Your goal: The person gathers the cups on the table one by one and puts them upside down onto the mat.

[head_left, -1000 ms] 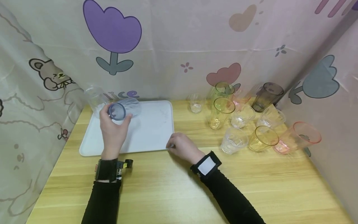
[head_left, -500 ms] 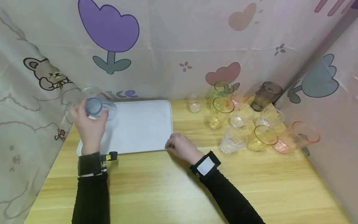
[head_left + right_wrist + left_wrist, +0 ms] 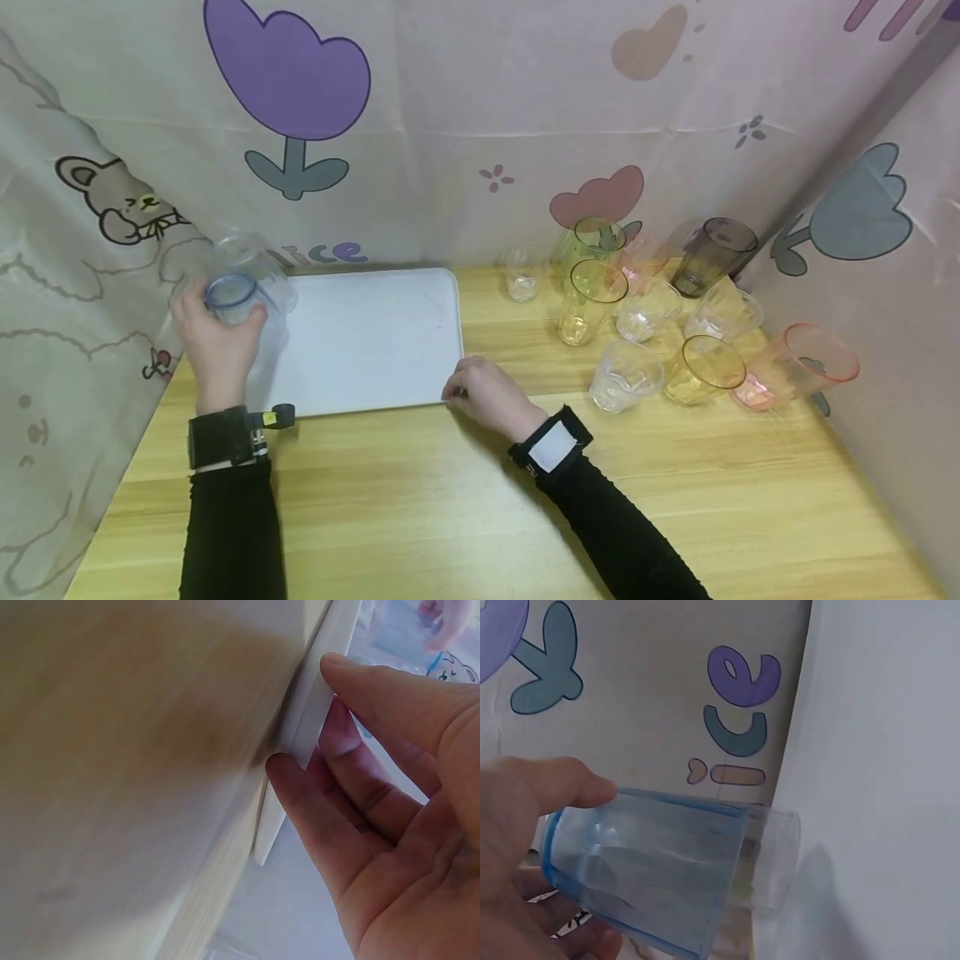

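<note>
- Table (image 3: 405, 500): under tray.
- Tray (image 3: 367, 342): white, landmark.
- Left hand (image 3: 219, 346): gripping blue cup near its base.
- Right hand (image 3: 491, 396): pinching tray's near right corner.
- Blue cup (image 3: 652, 862): mouth down at tray's left end; contact unclear.
- Small glass (image 3: 522, 277): right of tray.

You are in a small corner closed by cloth, and it looks like an arranged booth. A pale fabric curtain (image 3: 435, 100), printed with a large purple tulip (image 3: 300, 75) and a brown cartoon bear (image 3: 123, 200), hangs in front of you and at both sides, around a light-yellow wood-grain table (image 3: 420, 500). The transparent drinking tumblers (image 3: 592, 304) are household ware, but whether a home or an office lies behind the cloth, you cannot tell.
</note>
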Available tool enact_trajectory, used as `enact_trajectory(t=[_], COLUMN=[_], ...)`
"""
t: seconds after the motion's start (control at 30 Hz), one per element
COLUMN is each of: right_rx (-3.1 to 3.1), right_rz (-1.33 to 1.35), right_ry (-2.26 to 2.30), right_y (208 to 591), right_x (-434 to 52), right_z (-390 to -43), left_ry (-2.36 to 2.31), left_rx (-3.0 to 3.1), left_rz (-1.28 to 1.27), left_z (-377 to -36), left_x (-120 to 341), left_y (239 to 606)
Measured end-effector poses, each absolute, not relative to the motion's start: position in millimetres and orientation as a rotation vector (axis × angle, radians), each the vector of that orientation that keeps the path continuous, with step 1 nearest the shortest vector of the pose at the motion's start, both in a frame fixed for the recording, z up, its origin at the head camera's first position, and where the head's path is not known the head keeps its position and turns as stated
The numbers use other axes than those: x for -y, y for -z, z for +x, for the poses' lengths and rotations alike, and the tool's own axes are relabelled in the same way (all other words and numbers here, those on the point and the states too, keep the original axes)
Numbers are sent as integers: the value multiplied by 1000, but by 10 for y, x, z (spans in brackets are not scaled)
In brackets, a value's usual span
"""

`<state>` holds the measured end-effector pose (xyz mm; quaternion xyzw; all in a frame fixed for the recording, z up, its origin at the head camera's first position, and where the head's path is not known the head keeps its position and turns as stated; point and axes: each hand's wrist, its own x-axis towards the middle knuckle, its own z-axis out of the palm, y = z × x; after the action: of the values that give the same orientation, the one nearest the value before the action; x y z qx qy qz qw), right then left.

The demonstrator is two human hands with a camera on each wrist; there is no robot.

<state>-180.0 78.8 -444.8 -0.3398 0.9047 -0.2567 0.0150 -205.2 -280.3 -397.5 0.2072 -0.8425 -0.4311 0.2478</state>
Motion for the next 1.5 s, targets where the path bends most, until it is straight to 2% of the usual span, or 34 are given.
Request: enact_trajectory(t=[0.6, 1.5], right_rx=[-2823, -2808], right_rz=[-1055, -1032], right_ry=[806, 806], right_y=[4465, 4436], right_x=[-783, -780], right_z=[-1799, -1792], left_ry=[1251, 1263], left_rx=[2440, 2478], left_rz=[649, 667], left_z=[-2082, -2092], left_x=[2945, 2941], left_y=[4171, 4190])
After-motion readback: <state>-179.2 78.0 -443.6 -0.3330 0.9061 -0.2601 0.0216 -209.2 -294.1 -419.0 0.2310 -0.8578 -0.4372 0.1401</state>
